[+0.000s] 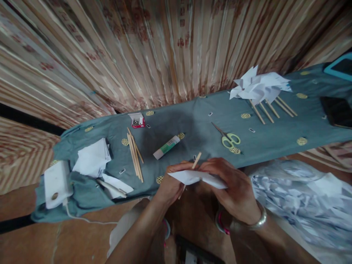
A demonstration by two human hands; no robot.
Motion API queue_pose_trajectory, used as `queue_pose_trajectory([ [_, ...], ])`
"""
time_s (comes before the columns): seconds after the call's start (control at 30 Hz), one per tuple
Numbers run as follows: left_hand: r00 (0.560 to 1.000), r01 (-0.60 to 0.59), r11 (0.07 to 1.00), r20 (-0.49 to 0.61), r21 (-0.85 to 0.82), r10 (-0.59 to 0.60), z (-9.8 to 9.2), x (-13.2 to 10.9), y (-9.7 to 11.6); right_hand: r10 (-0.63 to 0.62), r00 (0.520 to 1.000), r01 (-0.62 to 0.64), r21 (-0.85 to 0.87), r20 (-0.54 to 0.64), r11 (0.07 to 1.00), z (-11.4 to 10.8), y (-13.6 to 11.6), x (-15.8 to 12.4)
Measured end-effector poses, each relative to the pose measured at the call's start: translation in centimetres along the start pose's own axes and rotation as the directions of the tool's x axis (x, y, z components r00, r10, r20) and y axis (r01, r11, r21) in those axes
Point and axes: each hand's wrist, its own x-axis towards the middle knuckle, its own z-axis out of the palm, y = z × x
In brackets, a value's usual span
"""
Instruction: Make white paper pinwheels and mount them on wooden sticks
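Note:
In front of the table's near edge, my left hand (167, 185) is closed around a thin wooden stick (197, 160), whose two ends stick out above and below. A folded white paper pinwheel (185, 177) lies across the stick, and its left corner rests over my left hand. My right hand (233, 187), with a bracelet at the wrist, pinches the right side of the pinwheel. The paper hides several fingertips and the spot where stick and paper meet. Beyond my hands lie a glue stick (166, 147) and green-handled scissors (229, 140).
On the cloth-covered table (189, 117) are loose wooden sticks (134, 156), an open box of pins (137, 120), stacked paper (92, 157), a white power bank (57, 184), several finished pinwheels (258, 86) and a dark phone (336, 111). A plastic bag of paper pieces (302, 198) stands at right.

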Motion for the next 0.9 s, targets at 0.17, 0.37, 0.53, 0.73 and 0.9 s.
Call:
queue_pose_trajectory([
  [0.17,0.999,0.025,1.0,0.04,0.016,-0.026,-0.1,0.0,-0.5,-0.106,0.994,0.101,-0.119,-0.038,0.988,-0.2,-0.2,0.4],
  [0.37,0.999,0.031,0.999,0.035,0.02,-0.032,-0.2,0.2,-1.2,-0.077,0.996,0.069,-0.146,-0.049,0.987,-0.3,-0.3,0.5],
  [0.53,0.997,0.034,0.999,0.073,-0.03,-0.032,-0.2,0.2,-1.4,-0.085,0.995,0.076,-0.164,-0.047,0.984,-0.6,0.0,0.4],
  [0.73,0.999,-0.032,0.999,0.026,-0.032,0.033,-0.2,0.6,-1.5,-0.072,0.997,0.066,-0.134,-0.04,0.989,-0.6,0.4,0.3],
  [0.9,0.993,-0.107,0.991,-0.038,0.076,0.11,-0.1,1.0,-1.1,-0.048,0.999,0.045,-0.099,-0.024,0.994,-0.5,0.6,-0.1],
])
